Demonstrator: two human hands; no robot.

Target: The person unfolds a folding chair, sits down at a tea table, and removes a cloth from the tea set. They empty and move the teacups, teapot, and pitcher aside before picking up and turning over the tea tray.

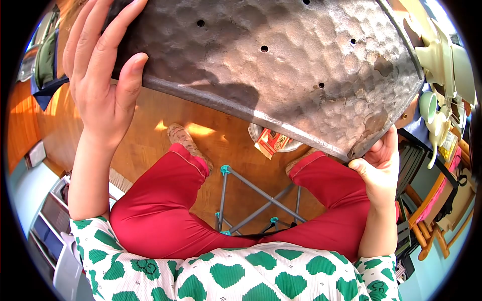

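Note:
A large dark metal tray (291, 60) with a hammered surface and several small round holes is held up in front of me, tilted, its lower edge slanting down to the right. My left hand (103, 75) lies against its left end, fingers stretched out and spread, thumb near the lower edge. At the lower right corner, my right hand (376, 168) grips the rim between thumb and fingers. Part of the fingers is hidden behind the tray. Shadow covers the tray's left part, and brownish patches show near its right side.
Below the tray, a red packet (271, 143) rests on a round dish on the wooden floor (145, 118). A folding stool frame (261, 198) stands between my legs. Pale green cups (428, 106) and wooden furniture (427, 228) are at the right; shelving (50, 220) is at the left.

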